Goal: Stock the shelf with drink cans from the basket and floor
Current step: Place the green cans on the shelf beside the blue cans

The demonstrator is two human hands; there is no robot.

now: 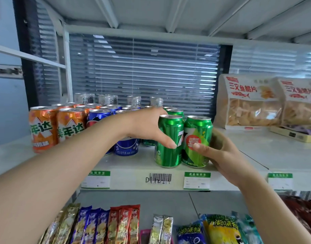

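Orange cans [44,127], blue cans [126,147] and silver cans [133,101] already stand in rows on the white metal shelf [124,180]. At its front edge the left hand [147,126] grips a green aluminium can [169,152] and the right hand [221,154] grips a second green can [198,125]. Stocking looks well advanced.

The left hand [147,127] gripped one green 7-Up can [168,154], thumb across its front; the right hand [221,152] gripped a second 7-Up can [198,127] just beside it; both cans stood upright near the front edge of the white shelf [126,166]. More green cans [175,111] stood behind them; blue Pepsi cans [126,147] and orange cans [43,127] filled the rows to the left; silver cans [107,100] lined the back. Bags of salmon crisps [248,103] stood to the right; green price tags [197,180] and a barcode sticker [160,178] marked the shelf lip; snack packets [124,224] lay on the shelf below.
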